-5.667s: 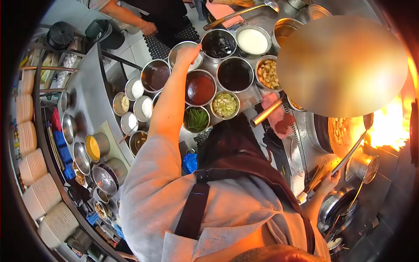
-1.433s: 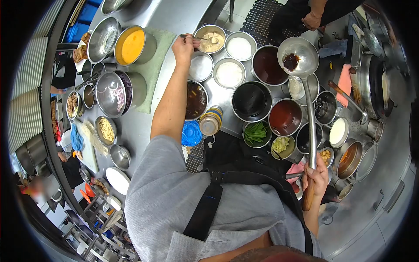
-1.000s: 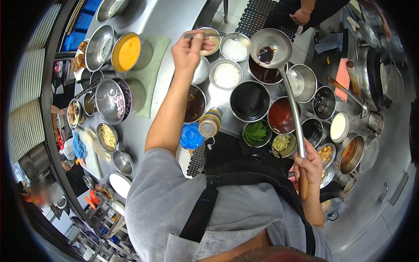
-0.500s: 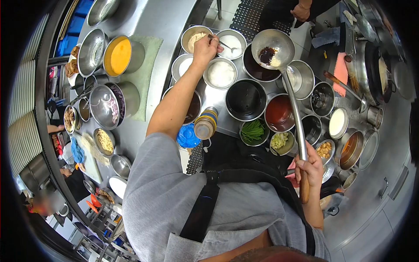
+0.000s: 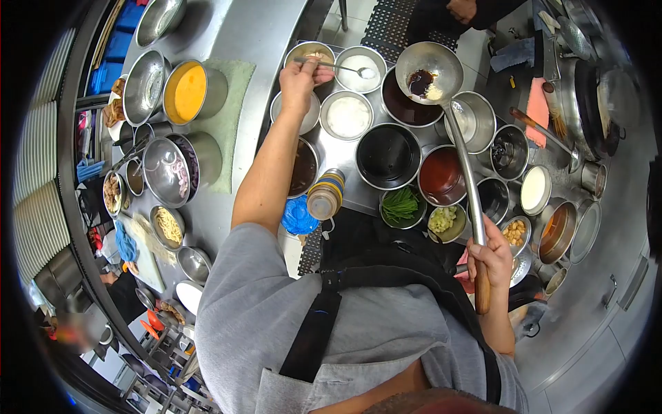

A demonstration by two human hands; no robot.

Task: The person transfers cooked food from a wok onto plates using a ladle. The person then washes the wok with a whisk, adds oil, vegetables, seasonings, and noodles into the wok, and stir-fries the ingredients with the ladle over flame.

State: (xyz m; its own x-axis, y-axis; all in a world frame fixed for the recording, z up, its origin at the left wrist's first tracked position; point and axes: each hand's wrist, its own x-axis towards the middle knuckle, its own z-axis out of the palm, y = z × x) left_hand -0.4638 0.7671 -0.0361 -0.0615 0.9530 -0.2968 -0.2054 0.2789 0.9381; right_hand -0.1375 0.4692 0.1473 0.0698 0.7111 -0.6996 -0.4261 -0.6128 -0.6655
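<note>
My left hand (image 5: 305, 81) is closed on the handle of a small metal spoon (image 5: 338, 66). The spoon's tip carries white powder above a round tub of white granules (image 5: 358, 80). Just behind the hand is a tub of beige powder (image 5: 303, 52), partly covered by it. My right hand (image 5: 491, 250) wraps around the wooden grip of a long-handled ladle (image 5: 466, 155). The ladle's bowl holds dark sauce (image 5: 420, 83) beside a small pale heap (image 5: 434, 92), and it hangs over the rim of a pot of dark liquid (image 5: 407, 103).
Around the ladle stand a pot of black liquid (image 5: 388, 157), red sauce (image 5: 441, 176), chopped greens (image 5: 402, 205) and another white tub (image 5: 346, 116). A squeeze bottle (image 5: 324, 200) is near my left forearm. A wok (image 5: 586, 103) is at right; another person's hand (image 5: 462, 10) shows at the top.
My left hand has shifted left, drawing the spoon up, and its tip now bears a mound of white powder. The ladle in my right hand has barely moved.
</note>
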